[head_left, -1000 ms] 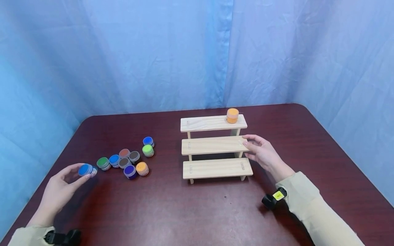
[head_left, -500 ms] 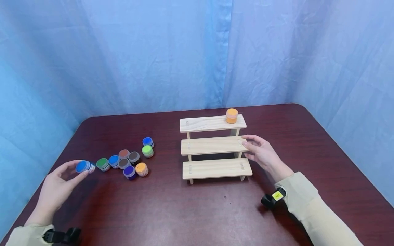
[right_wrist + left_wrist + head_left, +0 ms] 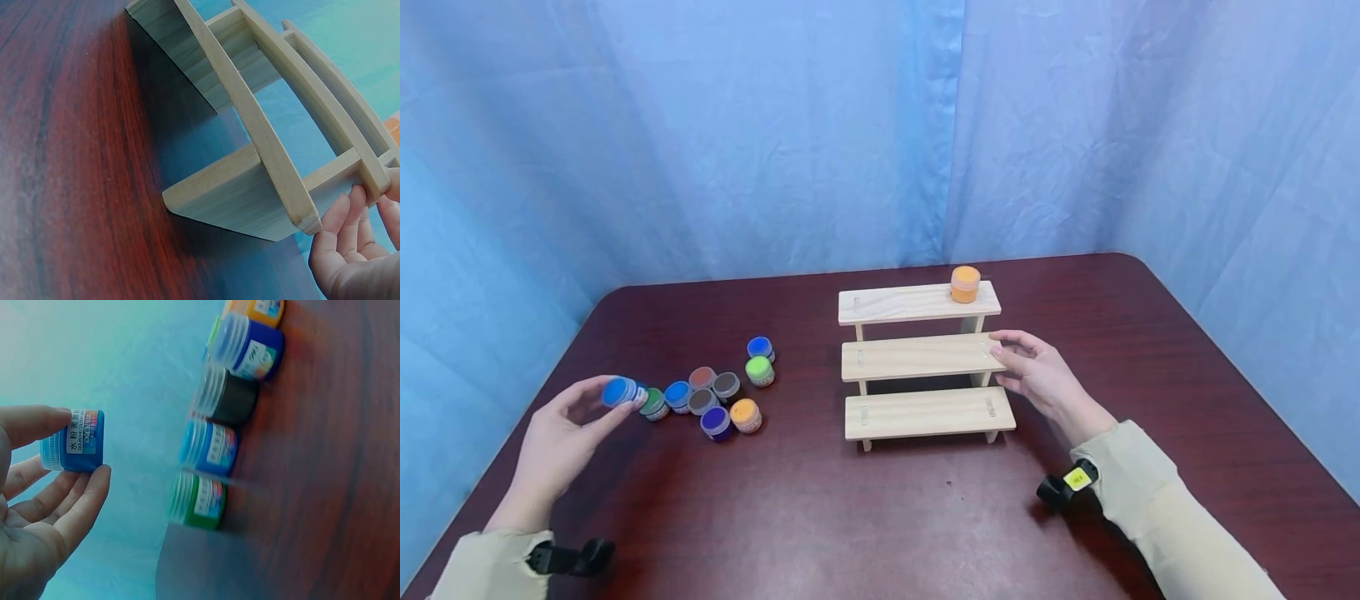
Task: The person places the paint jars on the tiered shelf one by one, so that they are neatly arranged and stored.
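Note:
My left hand [image 3: 559, 440] pinches a small blue paint jar [image 3: 620, 391] between thumb and fingers, above the left side of the table. In the left wrist view, that jar's printed label faces the camera, and its clear ridged lid points toward the palm. Just beyond it, a green paint jar [image 3: 656, 403] is partly covered by the held jar in the head view. My right hand [image 3: 1043, 377] grips the right end of the middle step of a three-step wooden display stand [image 3: 917, 357]. Its thumb lies at the step's upper edge, with fingers [image 3: 352, 215] underneath.
An orange paint jar [image 3: 965, 285] stands at the right of the top step. Several others cluster left of the stand, among them a purple jar [image 3: 716, 423], a yellow-orange jar [image 3: 746, 415] and a light green jar [image 3: 760, 371]. Blue curtains [image 3: 775, 133] surround the dark table [image 3: 880, 517].
My left hand first drew slightly left with the blue jar, then moved right and up, so the jar now overlaps the green one in view. The right hand and stand have stayed put.

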Available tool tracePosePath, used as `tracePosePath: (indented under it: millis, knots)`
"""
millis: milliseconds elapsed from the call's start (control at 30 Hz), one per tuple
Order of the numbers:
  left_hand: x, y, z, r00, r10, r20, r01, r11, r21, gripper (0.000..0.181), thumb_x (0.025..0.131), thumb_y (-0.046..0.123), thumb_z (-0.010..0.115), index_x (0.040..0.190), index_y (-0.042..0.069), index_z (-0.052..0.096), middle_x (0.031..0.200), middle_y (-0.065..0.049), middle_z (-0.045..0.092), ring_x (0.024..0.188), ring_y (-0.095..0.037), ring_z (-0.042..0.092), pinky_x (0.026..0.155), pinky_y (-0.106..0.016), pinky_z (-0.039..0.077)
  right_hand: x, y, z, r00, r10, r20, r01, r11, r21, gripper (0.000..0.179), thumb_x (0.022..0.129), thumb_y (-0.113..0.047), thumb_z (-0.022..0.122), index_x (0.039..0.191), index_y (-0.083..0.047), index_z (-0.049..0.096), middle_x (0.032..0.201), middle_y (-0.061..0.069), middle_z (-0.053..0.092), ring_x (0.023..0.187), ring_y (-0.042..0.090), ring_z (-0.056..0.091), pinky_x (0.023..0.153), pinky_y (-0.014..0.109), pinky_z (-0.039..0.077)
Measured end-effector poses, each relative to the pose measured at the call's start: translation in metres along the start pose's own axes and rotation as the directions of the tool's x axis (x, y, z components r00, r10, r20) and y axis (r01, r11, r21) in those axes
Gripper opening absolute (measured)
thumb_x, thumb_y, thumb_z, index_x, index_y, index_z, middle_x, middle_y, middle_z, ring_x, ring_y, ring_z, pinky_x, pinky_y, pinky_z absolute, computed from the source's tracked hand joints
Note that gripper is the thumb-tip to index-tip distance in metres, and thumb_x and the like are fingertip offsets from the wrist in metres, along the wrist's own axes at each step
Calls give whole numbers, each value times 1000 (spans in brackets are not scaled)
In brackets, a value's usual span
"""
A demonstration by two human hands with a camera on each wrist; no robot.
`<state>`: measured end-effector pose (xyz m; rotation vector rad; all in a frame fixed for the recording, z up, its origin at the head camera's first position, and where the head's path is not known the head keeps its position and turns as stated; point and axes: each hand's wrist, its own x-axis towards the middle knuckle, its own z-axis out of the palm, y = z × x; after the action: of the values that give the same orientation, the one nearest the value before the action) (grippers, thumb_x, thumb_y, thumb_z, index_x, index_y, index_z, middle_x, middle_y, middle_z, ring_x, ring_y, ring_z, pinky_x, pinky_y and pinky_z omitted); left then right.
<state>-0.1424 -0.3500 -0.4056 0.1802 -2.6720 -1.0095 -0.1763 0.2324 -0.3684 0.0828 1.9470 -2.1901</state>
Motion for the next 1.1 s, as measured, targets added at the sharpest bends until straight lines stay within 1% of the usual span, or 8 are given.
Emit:
tracePosePath:
  millis: [167, 267, 367, 533, 600, 667, 867, 1100]
  knots:
    - [-5, 44, -2, 1000, 23, 11, -23, 999, -40, 52, 87, 37, 67, 131, 12, 54, 122, -14, 59, 96, 2, 51, 66, -1, 42, 1, 0, 0, 1000, -3, 0, 3, 1000, 7, 18, 95, -11, 56, 97, -28, 61, 88, -10, 60, 81, 4, 58, 69, 21, 50]
    - [-7, 63, -3, 999, 36, 20, -35, 995, -89, 49, 88, 31, 66, 130, 9, 54, 120, -14, 60, 93, 4, 50, 67, 0, 42, 1, 0, 0, 1000, -9, 2, 9, 1000, 10, 18, 95, -11, 56, 97, -28, 61, 88, -11, 60, 80, 4, 58, 69, 21, 50]
    - [0, 58, 5, 999, 48, 3, -47, 991, -126, 49, 87, 32, 68, 129, 13, 56, 116, -6, 61, 94, 3, 54, 69, 0, 43, 1, 0, 0, 1000, -6, 3, 6, 1000, 14, 17, 95, -11, 56, 97, -28, 61, 88, -11, 60, 80, 4, 58, 70, 21, 50]
    - [19, 29, 24, 998, 64, -4, -64, 985, -163, 52, 83, 38, 71, 130, 20, 56, 116, -3, 61, 98, -1, 58, 71, -3, 46, 0, 0, 0, 1000, 1, 3, -1, 1000, 25, 17, 95, -10, 56, 97, -27, 60, 89, -11, 60, 81, 4, 57, 70, 21, 50]
    - [24, 28, 30, 997, 70, -20, -73, 980, -185, 52, 83, 38, 72, 129, 22, 56, 115, -1, 62, 97, 2, 58, 71, -2, 46, 0, 0, 1, 1000, -4, 5, 4, 1000, 31, 18, 95, -10, 55, 97, -26, 61, 89, -11, 60, 81, 4, 57, 71, 21, 50]
    - [22, 43, 31, 997, 78, -19, -80, 976, -202, 51, 83, 36, 71, 129, 20, 57, 117, -4, 61, 96, 4, 56, 71, -2, 46, 0, 0, 1, 1000, -9, 7, 9, 999, 36, 18, 95, -9, 55, 97, -26, 61, 89, -11, 60, 80, 4, 57, 70, 21, 50]
    - [8, 112, 25, 994, 113, -6, -110, 952, -284, 46, 87, 26, 69, 127, 6, 57, 115, -14, 60, 92, 9, 53, 73, -1, 45, 0, 0, 2, 1000, -17, 1, 17, 998, 53, 17, 95, -8, 55, 98, -24, 60, 90, -10, 60, 79, 4, 57, 70, 20, 50]
    - [10, 147, 32, 991, 127, 45, -106, 944, -313, 48, 89, 23, 67, 131, 6, 52, 115, -2, 58, 89, 16, 55, 74, -6, 49, 0, -1, 3, 1000, -11, -10, 12, 998, 64, 17, 95, -8, 55, 103, -23, 56, 89, -10, 60, 78, 4, 57, 70, 19, 50]
